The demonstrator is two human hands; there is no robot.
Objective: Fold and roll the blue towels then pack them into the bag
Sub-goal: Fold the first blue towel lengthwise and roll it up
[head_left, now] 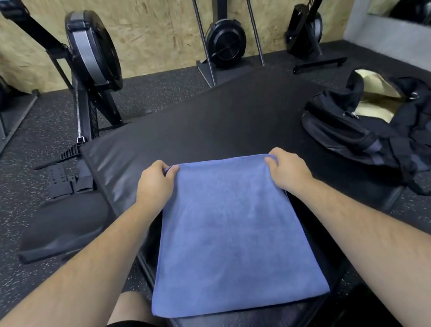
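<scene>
On black mat (205, 127): blue towel (230, 237), far corners in left hand (154, 182); right hand (287, 168).

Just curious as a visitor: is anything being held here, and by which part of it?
The blue towel: left grip pinches its far left corner, right grip its far right corner.

**Materials and Surface Finish**

The blue towel (230, 231) is soft cloth with a short, matt nap. The black padded mat (231, 124) has a smooth, vinyl-like cover with a dull sheen and light creases along its edge. The duffel bag (383, 133) is matt black woven fabric with a pale lining (374, 102) and a bright metal zip pull (354, 114). The floor (45, 139) is black rubber, granular and pale-speckled. The wall (155, 22) is rough, matt wood strand board. The rower flywheel housing (91, 48) is smooth black plastic; its chain (77, 109) is bright metal.
</scene>
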